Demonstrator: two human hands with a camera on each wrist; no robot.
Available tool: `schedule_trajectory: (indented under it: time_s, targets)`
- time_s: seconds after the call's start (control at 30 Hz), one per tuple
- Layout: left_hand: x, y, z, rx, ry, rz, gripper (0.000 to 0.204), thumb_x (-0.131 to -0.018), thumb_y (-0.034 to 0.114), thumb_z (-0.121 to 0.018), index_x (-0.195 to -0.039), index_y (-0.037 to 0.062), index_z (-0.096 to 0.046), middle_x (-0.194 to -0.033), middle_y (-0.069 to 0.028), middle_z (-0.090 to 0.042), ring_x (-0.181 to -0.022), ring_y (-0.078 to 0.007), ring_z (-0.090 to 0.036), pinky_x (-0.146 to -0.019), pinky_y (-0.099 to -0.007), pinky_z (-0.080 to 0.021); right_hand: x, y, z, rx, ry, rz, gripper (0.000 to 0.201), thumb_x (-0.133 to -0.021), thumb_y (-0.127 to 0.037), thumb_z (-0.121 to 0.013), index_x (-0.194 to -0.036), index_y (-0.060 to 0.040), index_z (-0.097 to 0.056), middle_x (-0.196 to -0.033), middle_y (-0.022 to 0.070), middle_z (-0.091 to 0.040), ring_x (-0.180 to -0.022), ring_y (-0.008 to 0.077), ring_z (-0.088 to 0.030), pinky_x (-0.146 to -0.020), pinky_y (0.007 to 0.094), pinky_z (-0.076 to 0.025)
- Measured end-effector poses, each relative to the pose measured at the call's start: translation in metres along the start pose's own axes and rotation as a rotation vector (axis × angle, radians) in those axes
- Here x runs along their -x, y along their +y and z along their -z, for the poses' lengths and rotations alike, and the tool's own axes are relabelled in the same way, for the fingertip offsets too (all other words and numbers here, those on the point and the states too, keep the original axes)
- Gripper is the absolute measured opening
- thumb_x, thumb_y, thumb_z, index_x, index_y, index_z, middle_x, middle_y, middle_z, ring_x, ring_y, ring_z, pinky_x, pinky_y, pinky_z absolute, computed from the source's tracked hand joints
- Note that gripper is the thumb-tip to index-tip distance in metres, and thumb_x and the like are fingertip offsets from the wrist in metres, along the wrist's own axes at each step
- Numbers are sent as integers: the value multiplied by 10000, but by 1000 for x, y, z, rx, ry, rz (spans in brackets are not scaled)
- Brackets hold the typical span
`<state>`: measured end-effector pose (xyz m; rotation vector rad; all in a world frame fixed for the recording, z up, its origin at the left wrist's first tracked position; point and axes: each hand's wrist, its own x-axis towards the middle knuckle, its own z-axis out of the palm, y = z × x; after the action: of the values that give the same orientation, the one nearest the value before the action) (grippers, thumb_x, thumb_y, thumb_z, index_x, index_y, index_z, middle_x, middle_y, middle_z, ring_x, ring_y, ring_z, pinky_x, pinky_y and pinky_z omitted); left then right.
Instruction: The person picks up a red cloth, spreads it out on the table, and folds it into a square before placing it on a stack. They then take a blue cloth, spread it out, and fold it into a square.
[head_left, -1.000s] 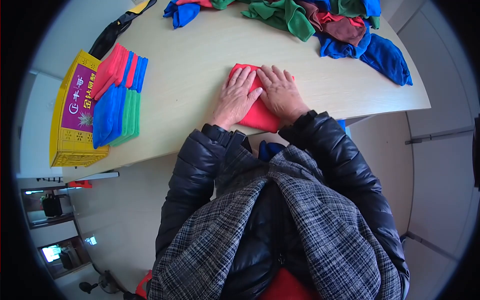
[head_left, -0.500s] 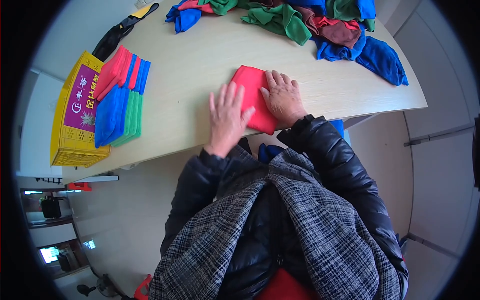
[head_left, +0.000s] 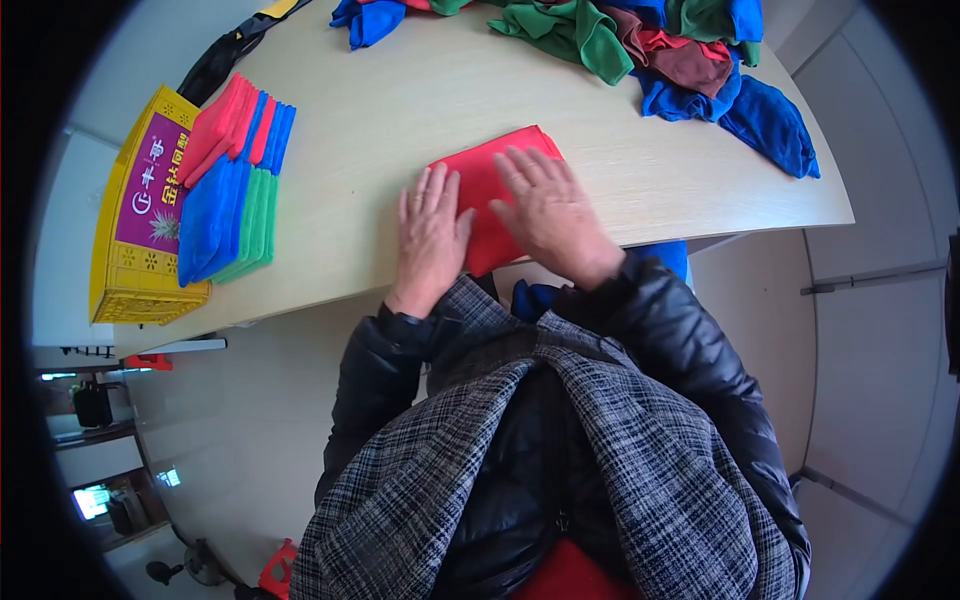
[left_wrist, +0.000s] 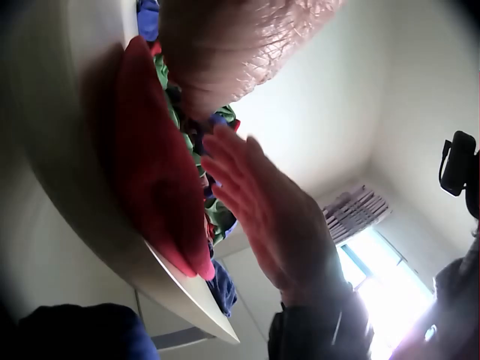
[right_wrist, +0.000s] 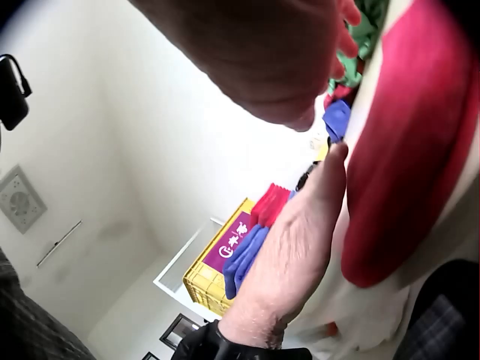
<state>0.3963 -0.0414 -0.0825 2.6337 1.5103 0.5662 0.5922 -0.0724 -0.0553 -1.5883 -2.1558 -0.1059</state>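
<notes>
A folded red cloth (head_left: pixel 478 178) lies on the table near its front edge, turned slightly askew. My left hand (head_left: pixel 430 240) is at the cloth's left edge, fingers straight and pointing away from me. Over the cloth's right part is my right hand (head_left: pixel 555 220), its fingers spread and straight. In the left wrist view, a gap shows between the right hand (left_wrist: pixel 281 221) and the thick, layered red cloth (left_wrist: pixel 154 161). The right wrist view shows the left hand (right_wrist: pixel 289 247) flat on edge beside the red cloth (right_wrist: pixel 412 142).
On the left, a yellow crate (head_left: pixel 150 295) stands beside folded red, blue and green cloths (head_left: pixel 212 225). Loose crumpled cloths (head_left: pixel 570 40) are heaped at the table's far side, with a blue one (head_left: pixel 770 125) near the right edge. A black and yellow item (head_left: pixel 225 55) lies behind the crate.
Both hands were flat on the red cloth; the left moved off to its left side, then the right lifted. The cloth has turned clockwise and shifted slightly left.
</notes>
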Motion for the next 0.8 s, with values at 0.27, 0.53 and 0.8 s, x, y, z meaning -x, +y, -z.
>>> schedule_trajectory:
  time_s: [0.27,0.53,0.8]
  targets:
    - [12,16,-18,-39,-40,45,687,-1013,371,-525,-1568,35,-298,-1650,-158,-243,-1544,-302,-190,-1231,-566,-146,-9,5,-43,-31,-112,41,635,-1032,-461,-449,-1534,-76,-402,-1599,151,-372,-1507,321,-290,-1235,481,-200]
    - [9,21,-12,-20,-78,68,679,-1041,374,-468,-1591,43,-243,-1670,-139,-203,-1556,-296,-152,-1240,-552,-99,-14,35,-38,32,-100,-53,618,-1034,-432,-463,-1538,-80,-396,-1605,143,-366,-1505,323,-295,-1228,481,-215]
    - [15,24,-3,1,-16,50,725,-1017,418,-509,-1570,6,-282,-1660,-165,-220,-1554,-305,-163,-1253,-523,-92,-7,64,-32,171,-104,-266,598,-1039,-400,-459,-1537,-77,-389,-1607,162,-352,-1495,340,-311,-1220,492,-232]
